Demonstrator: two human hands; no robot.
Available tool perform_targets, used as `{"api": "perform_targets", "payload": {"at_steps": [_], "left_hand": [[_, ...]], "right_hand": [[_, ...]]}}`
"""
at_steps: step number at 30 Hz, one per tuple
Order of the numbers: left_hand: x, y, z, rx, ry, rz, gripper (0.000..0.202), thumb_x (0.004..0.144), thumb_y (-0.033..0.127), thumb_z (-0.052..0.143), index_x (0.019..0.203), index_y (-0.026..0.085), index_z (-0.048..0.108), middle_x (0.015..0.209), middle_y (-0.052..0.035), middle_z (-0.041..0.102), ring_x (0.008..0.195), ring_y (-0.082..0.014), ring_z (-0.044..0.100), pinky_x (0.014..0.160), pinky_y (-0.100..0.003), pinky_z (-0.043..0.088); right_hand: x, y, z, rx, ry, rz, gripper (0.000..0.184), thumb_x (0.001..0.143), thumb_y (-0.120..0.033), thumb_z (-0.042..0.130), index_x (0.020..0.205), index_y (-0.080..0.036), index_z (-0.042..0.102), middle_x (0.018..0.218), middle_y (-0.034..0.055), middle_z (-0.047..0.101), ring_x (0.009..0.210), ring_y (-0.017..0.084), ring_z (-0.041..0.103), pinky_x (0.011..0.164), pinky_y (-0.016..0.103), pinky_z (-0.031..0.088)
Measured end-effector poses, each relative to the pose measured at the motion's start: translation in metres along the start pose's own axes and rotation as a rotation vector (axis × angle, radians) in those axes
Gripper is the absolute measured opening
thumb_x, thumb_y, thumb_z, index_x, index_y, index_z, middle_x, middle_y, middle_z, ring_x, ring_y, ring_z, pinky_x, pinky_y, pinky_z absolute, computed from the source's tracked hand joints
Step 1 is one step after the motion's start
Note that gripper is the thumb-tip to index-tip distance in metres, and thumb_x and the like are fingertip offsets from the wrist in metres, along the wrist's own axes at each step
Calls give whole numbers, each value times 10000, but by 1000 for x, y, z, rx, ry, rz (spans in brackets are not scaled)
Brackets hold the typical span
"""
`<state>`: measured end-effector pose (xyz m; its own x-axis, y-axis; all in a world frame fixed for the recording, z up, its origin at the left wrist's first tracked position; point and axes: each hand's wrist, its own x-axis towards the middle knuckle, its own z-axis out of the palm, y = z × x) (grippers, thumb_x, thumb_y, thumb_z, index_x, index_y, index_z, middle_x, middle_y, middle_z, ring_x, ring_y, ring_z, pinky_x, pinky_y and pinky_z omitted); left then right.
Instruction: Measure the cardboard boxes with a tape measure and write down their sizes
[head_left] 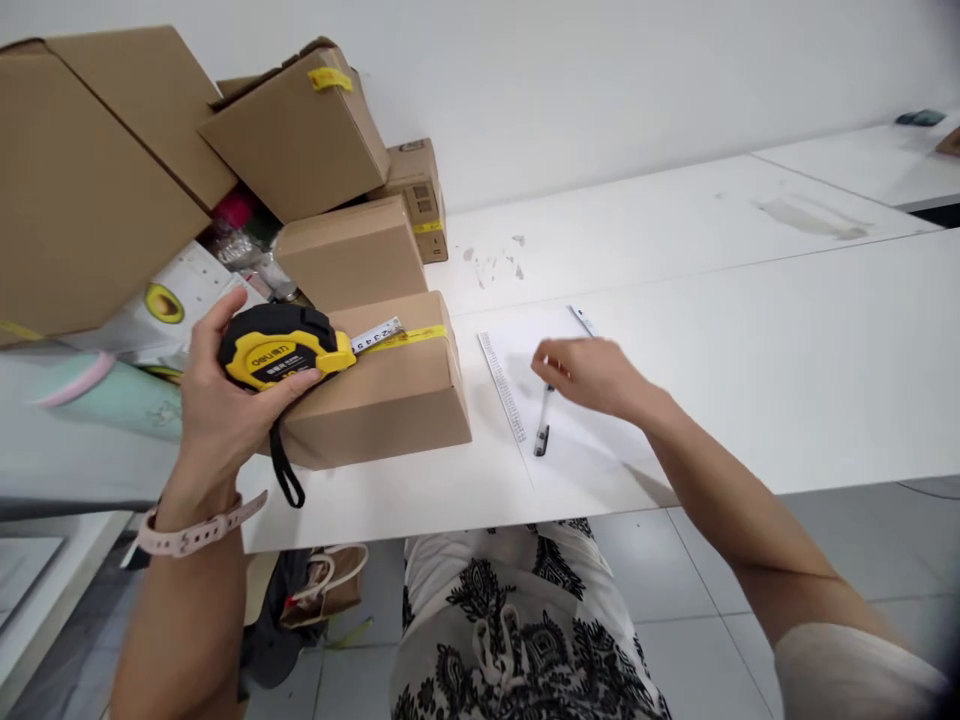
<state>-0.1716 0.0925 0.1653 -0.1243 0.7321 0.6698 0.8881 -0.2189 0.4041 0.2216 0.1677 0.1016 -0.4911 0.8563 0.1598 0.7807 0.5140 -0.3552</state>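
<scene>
Left hand: this hand (206,405) is gripping a yellow-and-black tape measure (281,350), the thumb lying along its lower edge.
Tape measure: it is sitting inside the left hand, just above a closed carton (375,400), and is showing a short length of blade (379,335) pointing toward the right hand's side.
Strap: a black loop (285,470) is hanging below the left hand.
Right hand: this hand (589,375) is hovering over a sheet of paper (585,440), fingers curling inward; whether they are holding the pen, I cannot tell.
Pen: it (541,435) is slanting down from beneath the right hand's fingertips.
Ruler: it (502,388) is lying between the two hands, nearer the right, along the paper's edge.
Bottle: a mint one (127,400) is lying just left of the left hand.
Boxes: another carton (352,250) is standing beyond the left hand.
</scene>
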Motion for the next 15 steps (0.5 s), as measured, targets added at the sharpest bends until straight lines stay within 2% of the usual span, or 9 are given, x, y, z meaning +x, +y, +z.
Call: {"api": "perform_targets", "payload": {"at_steps": [2, 3, 5, 8, 11, 13, 15], "left_hand": [[-2, 5, 0, 12, -2, 5, 970, 680, 619, 861, 1497, 230, 510, 1460, -49, 618, 1285, -395, 625, 1112, -588, 535], [-3, 7, 0, 11, -13, 7, 929, 733, 610, 828, 1513, 239, 485, 1490, -41, 593, 1314, -391, 606, 1128, -573, 525], [-4, 12, 2, 7, -20, 30, 882, 821, 589, 762, 1556, 261, 402, 1561, -33, 521, 1378, -376, 554, 1162, -561, 493], [-3, 9, 6, -16, 12, 116, 931, 832, 575, 761, 1586, 264, 311, 1580, -51, 482, 1416, -355, 518, 1179, -593, 467], [-1, 2, 6, -41, 101, 259, 1043, 729, 555, 857, 1571, 226, 338, 1558, -94, 492, 1395, -367, 532, 1143, -633, 499], [-8, 4, 1, -24, 144, 271, 976, 796, 505, 825, 1583, 225, 320, 1575, -100, 476, 1406, -375, 511, 1098, -651, 508], [-25, 15, -5, 36, 156, 290, 775, 958, 382, 670, 1607, 273, 261, 1627, -70, 417, 1460, -381, 435, 1049, -682, 479]], "right_hand": [[-17, 13, 26, -101, -148, 27, 303, 962, -115, 463, 1099, -170, 728, 1040, 97, 760, 644, 146, 604, 559, 283, 329], [-24, 16, 37, -169, -171, 16, 388, 936, -53, 456, 1203, -183, 705, 1148, 116, 737, 692, 155, 621, 556, 282, 324], [-34, 19, 54, -328, -175, -39, 458, 917, 11, 438, 1258, -178, 680, 1204, 149, 702, 803, 194, 642, 570, 293, 329], [-37, 21, 64, -544, -157, -198, 362, 918, 44, 449, 1102, -139, 702, 1069, 161, 709, 880, 236, 629, 631, 322, 357], [-31, 30, 59, -633, -131, -359, 297, 895, 73, 484, 945, -148, 677, 923, 127, 710, 830, 223, 605, 656, 329, 359], [-30, 38, 54, -596, -64, -402, 284, 905, 58, 474, 900, -167, 647, 827, 92, 696, 750, 201, 574, 634, 326, 339], [-32, 43, 52, -465, 66, -367, 236, 934, -16, 474, 855, -191, 611, 737, 58, 665, 662, 181, 527, 587, 321, 305]]}}
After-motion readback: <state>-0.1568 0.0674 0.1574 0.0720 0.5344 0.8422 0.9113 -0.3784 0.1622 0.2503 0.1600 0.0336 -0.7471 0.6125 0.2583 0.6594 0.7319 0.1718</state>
